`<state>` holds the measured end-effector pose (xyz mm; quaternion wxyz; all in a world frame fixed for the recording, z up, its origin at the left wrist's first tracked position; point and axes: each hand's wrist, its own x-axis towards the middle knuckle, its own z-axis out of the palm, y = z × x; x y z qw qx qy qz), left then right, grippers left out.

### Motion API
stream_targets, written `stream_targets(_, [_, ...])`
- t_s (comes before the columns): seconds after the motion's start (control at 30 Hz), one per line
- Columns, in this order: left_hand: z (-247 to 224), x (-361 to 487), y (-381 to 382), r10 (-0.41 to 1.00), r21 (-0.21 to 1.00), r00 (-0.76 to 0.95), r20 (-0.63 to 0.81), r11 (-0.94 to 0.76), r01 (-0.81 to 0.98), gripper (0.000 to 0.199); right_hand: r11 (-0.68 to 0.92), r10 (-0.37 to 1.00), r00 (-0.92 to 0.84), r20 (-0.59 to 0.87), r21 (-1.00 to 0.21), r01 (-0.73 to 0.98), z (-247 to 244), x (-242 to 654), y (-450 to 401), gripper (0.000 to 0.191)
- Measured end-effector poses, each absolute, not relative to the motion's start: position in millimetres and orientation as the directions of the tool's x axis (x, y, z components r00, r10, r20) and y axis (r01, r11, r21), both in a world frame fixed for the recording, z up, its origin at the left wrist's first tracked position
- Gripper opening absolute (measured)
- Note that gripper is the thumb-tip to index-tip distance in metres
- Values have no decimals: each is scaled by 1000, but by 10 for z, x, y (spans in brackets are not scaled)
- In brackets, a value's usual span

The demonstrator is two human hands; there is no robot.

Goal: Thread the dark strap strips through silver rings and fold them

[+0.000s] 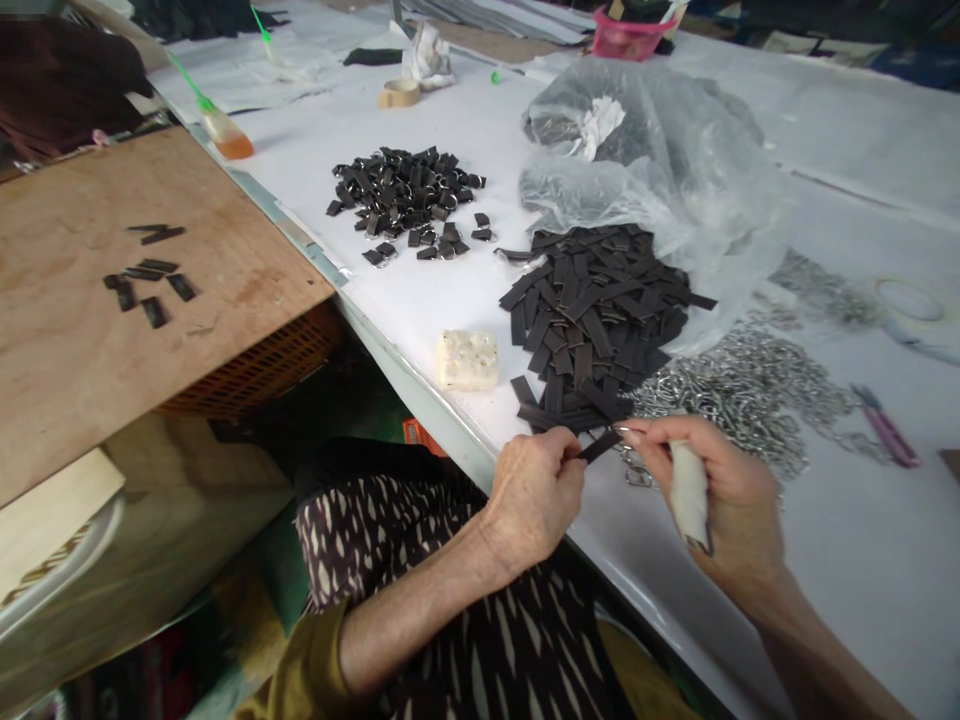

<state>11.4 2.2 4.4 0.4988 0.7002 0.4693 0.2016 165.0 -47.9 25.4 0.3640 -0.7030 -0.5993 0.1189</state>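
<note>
Near the front edge of the white table, my left hand [536, 495] is closed on one end of a short black strip [602, 445]. At the strip's other end, my right hand [712, 490] pinches a small metal ring [621, 431]. A white-wrapped tool handle [688, 490] also rests in my right hand, across the palm. Just beyond my hands lies a heap of black strips [592, 300], with a pile of metal rings [739, 390] to its right. A pile of black pieces fitted with rings [405, 190] sits farther back on the left.
A cream block [466, 361] lies left of the strips. Behind them spreads a clear plastic bag [660, 150]. Pink-handled snips [889, 430] are at the right. A bottle of orange liquid [225, 132] lies by a wooden board [150, 370], at left. Tape [399, 93] lies farther back.
</note>
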Motion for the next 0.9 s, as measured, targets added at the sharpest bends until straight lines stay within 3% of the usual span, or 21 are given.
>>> stream_targets(0.3, [5,101,22,829,957,533,-168,8,289,26,108,939,111,325,-585,804,160,1642,-446,11])
stream_targets(0.43, [-15,96,17,844,941,515,-151,-37,336,31,199,923,-12,384,-452,870,159,1635,-426,17])
stream_targets(0.63, [3,85,9,867,925,491,-84,-115,361,33,253,923,-89,375,-415,874,135,1645,-410,21])
stream_targets(0.7, [12,88,11,881,953,460,-107,-41,299,31,246,926,-73,370,-444,862,135,1647,-417,21])
stream_targets(0.8, [25,97,32,847,968,470,-250,216,127,23,173,935,37,354,-543,821,179,1627,-426,17])
stream_targets(0.9, [27,104,64,743,867,536,-400,496,-40,16,86,936,153,318,-626,775,254,1578,-417,8])
